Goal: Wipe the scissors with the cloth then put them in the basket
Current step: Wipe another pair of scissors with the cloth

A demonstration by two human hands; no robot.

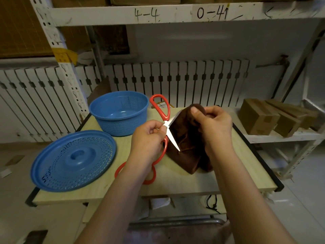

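The red-handled scissors [165,111] are spread wide open above the wooden table [233,173]. My left hand [147,138] pinches them near the pivot. One red loop points up, the other hangs below my wrist. One white blade points down and to the right, lying over the brown cloth [186,148]. The other blade runs up to the right, and its tip goes under the cloth. My right hand [212,125] grips the bunched top of the cloth there, and the cloth's lower end rests on the table. The round blue basket [114,127] stands to the left, with nothing in it.
A blue perforated lid [73,161] lies at the table's front left, overhanging the edge. White metal shelving surrounds the table. Cardboard boxes [258,118] sit on a low shelf to the right. A white radiator runs along the wall behind.
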